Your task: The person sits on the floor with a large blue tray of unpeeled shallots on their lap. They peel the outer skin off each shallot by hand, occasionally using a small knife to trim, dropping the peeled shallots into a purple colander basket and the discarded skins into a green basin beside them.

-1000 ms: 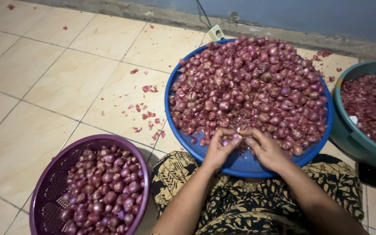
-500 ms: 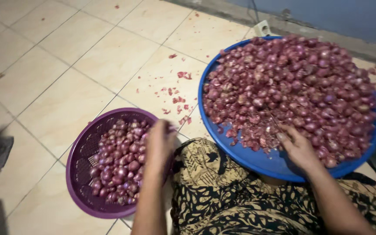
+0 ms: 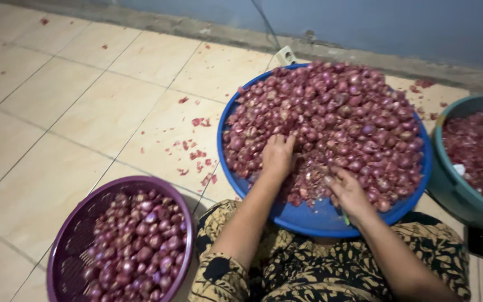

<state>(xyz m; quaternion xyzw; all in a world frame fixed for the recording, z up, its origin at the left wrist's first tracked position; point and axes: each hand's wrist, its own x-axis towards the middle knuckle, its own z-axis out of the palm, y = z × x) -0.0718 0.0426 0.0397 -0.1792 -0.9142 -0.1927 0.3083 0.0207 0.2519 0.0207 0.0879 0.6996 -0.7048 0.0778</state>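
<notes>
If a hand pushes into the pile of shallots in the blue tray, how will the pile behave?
The shallots are small and round, heaped loosely, so they probably roll and slide aside. The blue tray has a low rim, so some may spill near the left hand.

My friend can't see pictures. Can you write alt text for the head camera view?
A person's left hand and right hand reach into a heap of shallots on a round blue tray on a tiled floor. A purple basket of peeled shallots sits to the left, a teal tub to the right.
</notes>
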